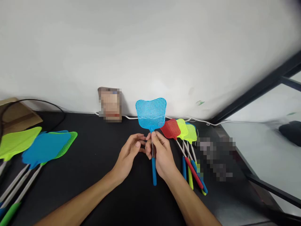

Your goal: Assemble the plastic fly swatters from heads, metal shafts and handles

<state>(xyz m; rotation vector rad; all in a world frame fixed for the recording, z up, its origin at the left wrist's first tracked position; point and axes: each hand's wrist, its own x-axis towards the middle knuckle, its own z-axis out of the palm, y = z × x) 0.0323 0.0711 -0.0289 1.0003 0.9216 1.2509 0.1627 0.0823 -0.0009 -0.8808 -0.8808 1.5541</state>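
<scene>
A blue fly swatter stands upright in front of me, its perforated head at the top and its blue grip pointing down. My right hand is closed around the metal shaft just below the head. Close by on the left, my left hand has its fingers curved and apart, with nothing in it. Its fingertips come near the right hand's fingers; whether they touch I cannot tell.
Several swatters lie at the right, a red one among them. More are at the left, including a blue one and a yellow-green one. A cardboard box, a blurred-out upright object and a white cable are along the wall.
</scene>
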